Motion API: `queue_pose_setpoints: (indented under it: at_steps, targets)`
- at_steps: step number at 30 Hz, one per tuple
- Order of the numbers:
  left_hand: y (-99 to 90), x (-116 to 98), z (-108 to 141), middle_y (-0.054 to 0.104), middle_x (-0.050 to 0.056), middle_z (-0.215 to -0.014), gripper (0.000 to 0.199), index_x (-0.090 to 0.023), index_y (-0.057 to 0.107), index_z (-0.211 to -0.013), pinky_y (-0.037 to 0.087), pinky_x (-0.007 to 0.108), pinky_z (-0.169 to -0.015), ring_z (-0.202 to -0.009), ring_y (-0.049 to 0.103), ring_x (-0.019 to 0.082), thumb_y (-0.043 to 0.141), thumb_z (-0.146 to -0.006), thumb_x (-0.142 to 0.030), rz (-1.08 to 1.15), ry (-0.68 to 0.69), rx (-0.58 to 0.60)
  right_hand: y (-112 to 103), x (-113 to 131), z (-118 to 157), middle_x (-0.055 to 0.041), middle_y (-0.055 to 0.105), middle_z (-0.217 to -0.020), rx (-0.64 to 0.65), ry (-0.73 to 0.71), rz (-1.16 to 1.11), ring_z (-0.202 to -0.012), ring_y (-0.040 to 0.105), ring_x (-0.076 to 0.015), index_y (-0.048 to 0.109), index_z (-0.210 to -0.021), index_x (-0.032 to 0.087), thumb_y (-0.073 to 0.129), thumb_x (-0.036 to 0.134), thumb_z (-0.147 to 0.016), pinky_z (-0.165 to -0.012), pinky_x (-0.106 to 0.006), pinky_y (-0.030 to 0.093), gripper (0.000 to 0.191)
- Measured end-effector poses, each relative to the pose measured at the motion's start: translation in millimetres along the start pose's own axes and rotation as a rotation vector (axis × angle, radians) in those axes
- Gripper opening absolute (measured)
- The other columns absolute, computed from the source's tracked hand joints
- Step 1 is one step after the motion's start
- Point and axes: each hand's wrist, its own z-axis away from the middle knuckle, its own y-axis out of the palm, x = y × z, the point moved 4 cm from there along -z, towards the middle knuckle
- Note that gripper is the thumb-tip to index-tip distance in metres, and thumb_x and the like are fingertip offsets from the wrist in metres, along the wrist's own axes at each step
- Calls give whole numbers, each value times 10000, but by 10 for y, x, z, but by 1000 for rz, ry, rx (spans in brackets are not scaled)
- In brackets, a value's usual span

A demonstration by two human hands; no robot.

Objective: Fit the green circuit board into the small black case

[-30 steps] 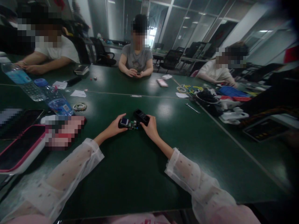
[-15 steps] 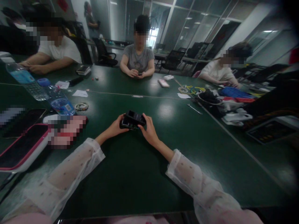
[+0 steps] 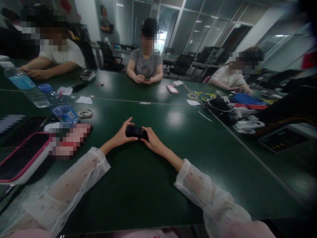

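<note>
A small black handheld device (image 3: 136, 132) with a dark screen window is held above the green table (image 3: 138, 185), its long side running left to right. My left hand (image 3: 121, 135) grips its left end, thumb along the near edge and one finger raised past the far edge. Around the right end, my right hand (image 3: 155, 142) is closed, with fingers on the top and far side and the thumb at the near edge. The two parts of the casing appear to lie together, and no circuit board shows. The device's underside is hidden.
Two water bottles (image 3: 60, 107), a pink-rimmed device (image 3: 23, 158) and phones lie to my left, near a cable coil (image 3: 85, 114). A wrench (image 3: 205, 116) and a heap of cables and bags (image 3: 244, 112) are at right. Three people sit across the table.
The black cover, earlier tilted over a body with a green circuit board showing, now lies flat on it. My right hand has moved slightly left and down, closer to my left.
</note>
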Motion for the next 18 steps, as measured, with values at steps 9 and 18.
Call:
queue_pose_setpoints:
  at_steps: [9, 18]
  targets:
    - [-4, -87, 27, 478, 122, -1391, 814, -264, 367, -1423, 430, 517, -1033, -1258, 512, 320, 791, -736, -373, -51, -64, 65, -34, -21, -16, -126, 499, -1307, -7, 18, -86, -1227, 527, -278, 337, -1407, 254, 636, 241, -882, -1048, -552, 457, 604]
    - [-4, -121, -5, 507, 106, -1362, 728, -262, 420, -1367, 424, 515, -1039, -1243, 526, 303, 786, -744, -345, -62, -65, 67, -59, -65, -34, -100, 543, -1302, -14, 102, -199, -1227, 549, -254, 390, -1353, 253, 687, 240, -842, -1054, -510, 456, 591]
